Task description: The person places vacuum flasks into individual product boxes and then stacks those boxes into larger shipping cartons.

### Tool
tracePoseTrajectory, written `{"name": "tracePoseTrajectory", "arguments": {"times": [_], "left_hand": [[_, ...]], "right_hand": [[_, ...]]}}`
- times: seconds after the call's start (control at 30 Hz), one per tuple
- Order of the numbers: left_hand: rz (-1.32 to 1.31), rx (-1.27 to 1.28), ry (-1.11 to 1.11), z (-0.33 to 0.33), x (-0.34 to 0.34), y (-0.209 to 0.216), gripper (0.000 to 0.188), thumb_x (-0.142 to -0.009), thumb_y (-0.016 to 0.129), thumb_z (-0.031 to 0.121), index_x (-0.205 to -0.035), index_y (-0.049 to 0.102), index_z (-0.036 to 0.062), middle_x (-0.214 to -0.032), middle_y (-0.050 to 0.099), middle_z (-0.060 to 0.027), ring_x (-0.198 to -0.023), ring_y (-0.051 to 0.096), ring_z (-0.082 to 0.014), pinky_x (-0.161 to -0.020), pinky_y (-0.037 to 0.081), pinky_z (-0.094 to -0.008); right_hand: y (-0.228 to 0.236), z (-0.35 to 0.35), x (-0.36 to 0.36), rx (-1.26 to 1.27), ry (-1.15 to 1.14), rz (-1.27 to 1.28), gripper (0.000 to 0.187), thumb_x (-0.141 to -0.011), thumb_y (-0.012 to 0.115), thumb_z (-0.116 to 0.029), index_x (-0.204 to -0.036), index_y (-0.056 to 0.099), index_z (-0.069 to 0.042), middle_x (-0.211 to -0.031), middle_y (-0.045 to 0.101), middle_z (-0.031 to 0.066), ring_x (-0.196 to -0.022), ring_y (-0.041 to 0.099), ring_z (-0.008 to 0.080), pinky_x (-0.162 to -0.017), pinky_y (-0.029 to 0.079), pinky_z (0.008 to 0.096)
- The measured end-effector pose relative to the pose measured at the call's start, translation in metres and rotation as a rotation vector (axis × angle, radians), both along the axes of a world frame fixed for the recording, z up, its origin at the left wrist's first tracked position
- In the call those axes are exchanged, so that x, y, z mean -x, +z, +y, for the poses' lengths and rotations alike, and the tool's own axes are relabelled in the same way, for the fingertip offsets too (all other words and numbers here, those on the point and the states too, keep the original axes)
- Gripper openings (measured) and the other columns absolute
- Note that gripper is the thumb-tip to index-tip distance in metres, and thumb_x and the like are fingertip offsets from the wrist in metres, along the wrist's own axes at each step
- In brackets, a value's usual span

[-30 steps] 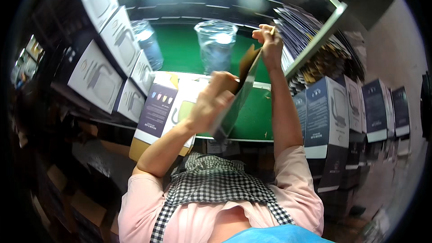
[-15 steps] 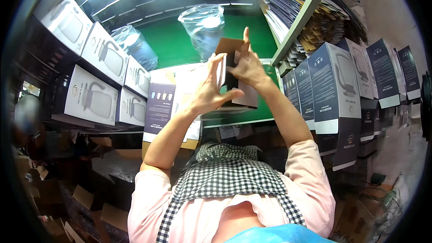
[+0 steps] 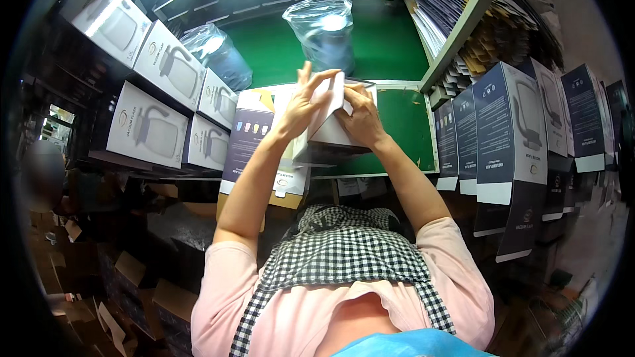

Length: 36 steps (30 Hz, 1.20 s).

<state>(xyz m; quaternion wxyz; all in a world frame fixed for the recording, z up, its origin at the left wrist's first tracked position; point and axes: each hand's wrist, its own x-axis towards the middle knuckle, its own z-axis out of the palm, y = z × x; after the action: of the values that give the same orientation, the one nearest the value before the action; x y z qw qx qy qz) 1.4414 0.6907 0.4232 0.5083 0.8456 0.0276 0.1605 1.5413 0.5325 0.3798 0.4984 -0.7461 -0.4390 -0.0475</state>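
In front of me on the green worktop stands a white and dark cardboard carton (image 3: 334, 133), its top flaps tilted up. My left hand (image 3: 301, 111) is at the carton's left side, its fingers gripping a raised white flap while one finger points upward. On the right side, my right hand (image 3: 361, 118) has its fingers bent over the carton's top edge. The carton's inside is mostly hidden by hands and flaps. Beside my left forearm lies a flattened dark and white carton (image 3: 248, 133). Behind the carton stands a plastic-wrapped rounded item (image 3: 325, 43).
A second plastic-wrapped item (image 3: 218, 59) leans at the back left. Printed flask cartons (image 3: 147, 125) are stacked on the left, and more cartons (image 3: 493, 135) line the right. Flat carton sheets (image 3: 436, 10) fill a rack behind a metal post (image 3: 466, 20). Open brown boxes (image 3: 173, 301) sit low left.
The carton's open dark top has been turned, and a white flap now stands between my hands. My right hand's pointing finger has curled down onto the carton. The view has shifted slightly.
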Motion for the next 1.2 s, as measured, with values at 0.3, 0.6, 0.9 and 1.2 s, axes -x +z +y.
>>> {"name": "tracePoseTrajectory", "arguments": {"times": [0.3,0.6,0.9,1.2], "left_hand": [[0.422,-0.407,0.202,-0.031,-0.042,0.01,0.113,-0.063,0.088,0.021,-0.151,0.021,0.0059,-0.116,0.062,-0.0293,-0.107,0.063,-0.0426,-0.098,0.048,-0.0416],[-0.153,0.599,-0.066,0.012,0.028,0.044,0.085,-0.079,0.074,-0.003,-0.146,0.027,0.0202,-0.132,0.053,-0.0139,-0.12,0.056,-0.0247,-0.099,0.049,-0.0391],[0.212,-0.129,0.577,0.157,-0.158,-0.192,0.099,-0.073,0.084,0.021,-0.153,0.024,0.0152,-0.143,0.042,-0.027,-0.129,0.048,-0.0378,-0.107,0.041,-0.0415],[-0.148,-0.219,0.362,0.131,-0.23,-0.14,0.026,-0.085,0.073,0.024,-0.099,0.069,0.0022,-0.077,0.067,-0.0119,-0.065,0.059,-0.0201,-0.063,0.048,-0.0368]], "right_hand": [[-0.171,-0.061,-0.046,-0.233,-0.122,1.393,0.043,-0.098,0.05,-0.032,-0.131,0.051,-0.005,-0.122,0.061,0.0188,-0.11,0.059,0.0282,-0.095,0.047,0.0446],[-0.081,-0.095,-0.045,-0.363,-0.058,0.947,0.069,-0.081,0.079,-0.044,-0.126,0.054,0.002,-0.11,0.064,0.0129,-0.11,0.06,0.0263,-0.091,0.047,0.0329],[-0.007,-0.113,-0.063,0.537,-0.295,-0.576,0.011,-0.087,0.066,-0.013,-0.093,0.06,-0.006,-0.076,0.062,0.0092,-0.082,0.065,0.0251,-0.094,0.046,0.0387],[-0.053,-0.128,-0.056,0.366,-0.354,-0.54,0.041,-0.082,0.059,0.004,-0.121,0.061,-0.008,-0.087,0.058,0.0057,-0.088,0.062,0.0223,-0.098,0.044,0.0398]]}}
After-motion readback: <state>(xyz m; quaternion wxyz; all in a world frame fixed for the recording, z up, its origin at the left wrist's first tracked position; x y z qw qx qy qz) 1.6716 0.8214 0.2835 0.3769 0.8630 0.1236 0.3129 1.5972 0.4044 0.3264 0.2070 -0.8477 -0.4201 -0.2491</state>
